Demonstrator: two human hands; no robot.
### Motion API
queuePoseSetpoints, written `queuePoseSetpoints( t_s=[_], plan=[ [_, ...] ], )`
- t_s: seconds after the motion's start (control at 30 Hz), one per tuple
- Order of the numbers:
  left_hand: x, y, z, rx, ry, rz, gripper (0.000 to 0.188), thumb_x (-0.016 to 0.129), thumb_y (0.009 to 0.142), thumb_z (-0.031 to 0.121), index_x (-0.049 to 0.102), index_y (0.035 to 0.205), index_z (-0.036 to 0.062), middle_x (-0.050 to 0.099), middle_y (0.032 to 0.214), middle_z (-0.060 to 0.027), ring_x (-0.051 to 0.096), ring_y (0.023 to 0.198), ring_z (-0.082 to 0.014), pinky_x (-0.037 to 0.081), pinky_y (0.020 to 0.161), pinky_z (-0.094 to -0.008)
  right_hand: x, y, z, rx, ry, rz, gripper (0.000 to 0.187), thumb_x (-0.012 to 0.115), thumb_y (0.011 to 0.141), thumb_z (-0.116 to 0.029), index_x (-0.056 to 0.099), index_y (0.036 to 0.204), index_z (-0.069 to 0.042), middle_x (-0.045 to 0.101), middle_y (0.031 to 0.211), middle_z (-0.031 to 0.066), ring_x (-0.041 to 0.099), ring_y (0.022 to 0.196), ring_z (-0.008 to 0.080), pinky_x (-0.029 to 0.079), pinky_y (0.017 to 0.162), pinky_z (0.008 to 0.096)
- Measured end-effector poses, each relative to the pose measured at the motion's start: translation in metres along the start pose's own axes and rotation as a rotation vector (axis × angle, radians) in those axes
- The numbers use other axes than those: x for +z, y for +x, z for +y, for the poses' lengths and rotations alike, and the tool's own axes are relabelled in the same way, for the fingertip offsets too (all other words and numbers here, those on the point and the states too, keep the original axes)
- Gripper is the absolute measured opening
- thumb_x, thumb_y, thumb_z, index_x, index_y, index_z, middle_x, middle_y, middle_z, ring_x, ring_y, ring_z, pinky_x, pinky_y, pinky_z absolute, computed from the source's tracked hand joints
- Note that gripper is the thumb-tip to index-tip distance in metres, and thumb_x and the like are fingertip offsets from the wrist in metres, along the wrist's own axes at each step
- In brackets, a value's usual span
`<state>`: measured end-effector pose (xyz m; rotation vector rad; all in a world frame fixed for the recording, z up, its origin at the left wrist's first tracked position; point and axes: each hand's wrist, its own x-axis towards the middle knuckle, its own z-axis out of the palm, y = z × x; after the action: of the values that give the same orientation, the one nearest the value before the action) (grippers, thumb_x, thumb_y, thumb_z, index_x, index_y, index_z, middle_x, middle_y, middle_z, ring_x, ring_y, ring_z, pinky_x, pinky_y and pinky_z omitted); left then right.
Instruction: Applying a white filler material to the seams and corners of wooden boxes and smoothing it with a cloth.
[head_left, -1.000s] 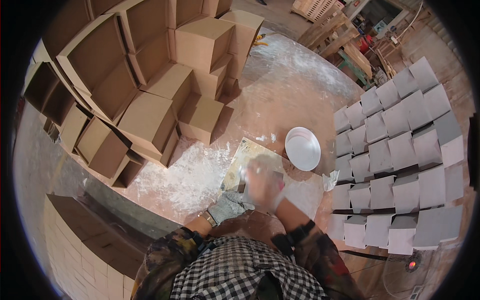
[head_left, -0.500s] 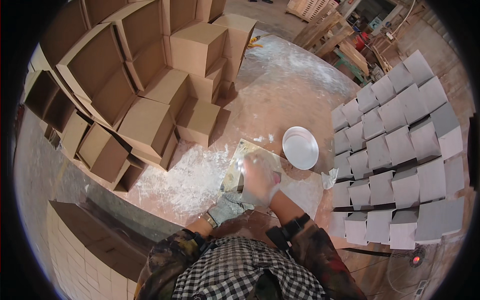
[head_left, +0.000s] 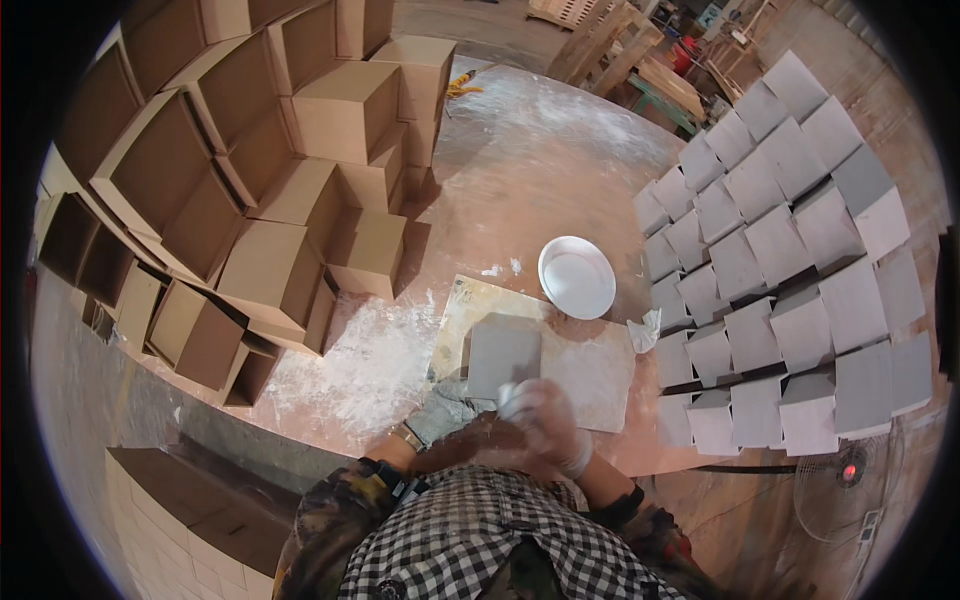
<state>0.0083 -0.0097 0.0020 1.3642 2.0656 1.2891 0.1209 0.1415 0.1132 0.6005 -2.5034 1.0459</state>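
A grey-faced box (head_left: 505, 355) stands on a stained, pale board (head_left: 590, 375) in front of me. My left hand (head_left: 443, 413), in a grey work glove, is closed at the box's near left corner; its fingertips are partly hidden. By the near right corner my right hand (head_left: 548, 425) is smeared by motion. Its fingers are curled round a small whitish wad (head_left: 512, 400), whose kind I cannot make out. Beyond the board's far edge lies a round white dish (head_left: 577, 280). A crumpled white scrap (head_left: 645, 330) rests by the board's right side.
Brown cardboard boxes (head_left: 270, 265) are stacked at the left of the powder-dusted table (head_left: 500, 190). Rows of grey-white boxes (head_left: 775, 245) rise at the right. A yellow-handled tool (head_left: 462, 85) lies at the far edge. A fan (head_left: 850, 475) stands at the lower right.
My right hand has moved from over the box back toward me and to the right, uncovering the box's grey top. My left hand stays at the box. The whole view has shifted slightly.
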Motion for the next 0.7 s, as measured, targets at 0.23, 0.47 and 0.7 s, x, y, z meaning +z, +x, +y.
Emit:
queuePoseSetpoints(
  t_s=[0.23, 0.47, 0.7],
  plan=[
    [-0.017, 0.016, 0.016, -0.098, -0.183, -0.107, 0.030, 0.066, 0.084, 0.027, 0.063, 0.105, 0.0057, 0.063, 0.102, -0.0140, 0.061, 0.090, -0.0257, 0.049, 0.079, -0.0355, -0.030, -0.029, 0.008, 0.660, 0.488, 0.764, 0.008, 0.046, 0.093, -0.001, 0.050, 0.100, -0.004, 0.055, 0.085, 0.0032, 0.051, 0.070, 0.0084, 0.043, 0.059, 0.0192],
    [-0.057, 0.030, 0.033, -0.132, -0.350, -0.178, 0.034, 0.064, 0.085, 0.019, 0.057, 0.114, 0.0025, 0.064, 0.100, -0.0046, 0.060, 0.087, -0.0139, 0.051, 0.074, -0.0284, -0.032, -0.035, 0.022, 0.712, 0.530, 0.783, 0.009, 0.047, 0.091, -0.002, 0.050, 0.100, -0.003, 0.055, 0.081, 0.0045, 0.047, 0.060, 0.0079, 0.042, 0.056, 0.0215],
    [-0.065, 0.015, 0.049, -0.099, -0.336, -0.204, 0.030, 0.066, 0.082, 0.014, 0.062, 0.111, 0.0064, 0.064, 0.111, -0.0049, 0.059, 0.100, -0.0188, 0.047, 0.089, -0.0317, -0.046, 0.004, 0.052, 0.285, -0.240, 0.674, 0.010, 0.061, 0.080, -0.005, 0.060, 0.090, -0.003, 0.062, 0.089, 0.0137, 0.060, 0.082, 0.0320, 0.048, 0.073, 0.0388]
  ],
)
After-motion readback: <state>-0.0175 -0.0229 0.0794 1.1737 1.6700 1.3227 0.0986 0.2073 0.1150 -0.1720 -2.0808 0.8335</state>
